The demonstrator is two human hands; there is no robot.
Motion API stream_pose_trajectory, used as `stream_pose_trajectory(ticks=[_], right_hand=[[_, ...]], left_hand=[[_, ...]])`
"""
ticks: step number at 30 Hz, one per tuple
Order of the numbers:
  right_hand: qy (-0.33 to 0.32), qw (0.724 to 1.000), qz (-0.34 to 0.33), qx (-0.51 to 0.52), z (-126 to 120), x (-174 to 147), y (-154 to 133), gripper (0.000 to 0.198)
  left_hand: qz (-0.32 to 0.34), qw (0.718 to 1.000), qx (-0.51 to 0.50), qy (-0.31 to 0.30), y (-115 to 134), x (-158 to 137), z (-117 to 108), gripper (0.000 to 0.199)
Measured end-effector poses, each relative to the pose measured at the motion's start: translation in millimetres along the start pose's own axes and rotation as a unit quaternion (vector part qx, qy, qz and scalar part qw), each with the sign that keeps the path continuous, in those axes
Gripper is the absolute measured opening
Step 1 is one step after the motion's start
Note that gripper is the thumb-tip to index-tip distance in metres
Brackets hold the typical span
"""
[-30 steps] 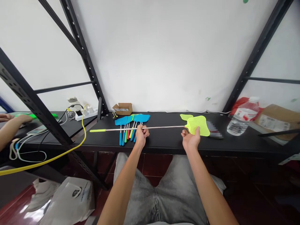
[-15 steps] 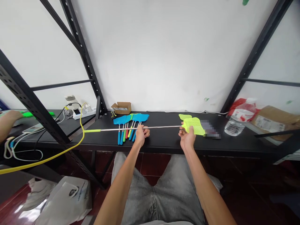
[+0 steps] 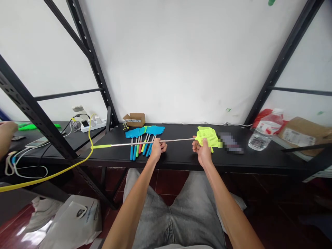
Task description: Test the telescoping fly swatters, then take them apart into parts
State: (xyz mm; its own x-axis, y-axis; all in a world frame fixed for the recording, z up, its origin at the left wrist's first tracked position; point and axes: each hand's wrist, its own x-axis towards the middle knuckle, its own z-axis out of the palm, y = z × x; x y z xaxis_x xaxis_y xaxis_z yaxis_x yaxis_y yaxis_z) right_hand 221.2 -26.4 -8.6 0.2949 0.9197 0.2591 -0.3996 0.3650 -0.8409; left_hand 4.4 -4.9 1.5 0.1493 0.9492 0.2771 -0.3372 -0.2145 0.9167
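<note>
A yellow-green telescopic fly swatter (image 3: 211,138) lies sideways across my view above the black table, its thin metal rod extended and its handle pointing left. My left hand (image 3: 157,149) is closed around the rod near the middle. With my right hand (image 3: 203,151) I grip the swatter at the neck, the thumb on the mesh head. Behind that head, a second yellow-green swatter (image 3: 206,128) lies partly hidden on the table. Left of my left hand, several fly swatters (image 3: 157,130) with mostly blue heads lie in a row, handles toward me.
A small open cardboard box (image 3: 137,119) stands at the back. On the right are a pixelated item (image 3: 230,143), a water bottle (image 3: 267,129) and a brown parcel (image 3: 301,135). A yellow cable (image 3: 91,138) hangs by the left shelf post. Another person's hand (image 3: 6,136) shows far left.
My right hand and the swatter head have moved left, shortening the stretch of rod between my hands. My left hand has barely moved. The other person's hand shifted left.
</note>
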Motion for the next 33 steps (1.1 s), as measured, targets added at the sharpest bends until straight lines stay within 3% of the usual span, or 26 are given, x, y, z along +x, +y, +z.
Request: stream_pose_trajectory(ticks=[6,15,24,29,33], right_hand=[[-0.033,0.999,0.006,-0.026,9.9,1.2,7.2,0.053],[-0.044,0.998,0.041,0.014,10.7,1.2,8.5,0.052],[-0.009,0.996,0.043,0.083,15.8,-1.3,-0.4,0.042],[0.041,0.989,0.045,0.133,10.8,2.0,-1.0,0.033],[0.101,0.978,0.042,0.176,1.1,8.2,-0.8,0.031]], left_hand=[[-0.019,0.998,0.047,-0.039,-0.9,6.1,7.5,0.046],[-0.036,0.999,0.006,-0.032,-14.7,27.9,57.5,0.049],[-0.044,0.994,0.05,-0.09,-24.1,17.2,57.1,0.054],[-0.051,0.998,0.025,-0.041,-23.2,17.5,56.1,0.053],[-0.031,0.998,-0.039,0.037,-13.4,12.5,41.8,0.051]])
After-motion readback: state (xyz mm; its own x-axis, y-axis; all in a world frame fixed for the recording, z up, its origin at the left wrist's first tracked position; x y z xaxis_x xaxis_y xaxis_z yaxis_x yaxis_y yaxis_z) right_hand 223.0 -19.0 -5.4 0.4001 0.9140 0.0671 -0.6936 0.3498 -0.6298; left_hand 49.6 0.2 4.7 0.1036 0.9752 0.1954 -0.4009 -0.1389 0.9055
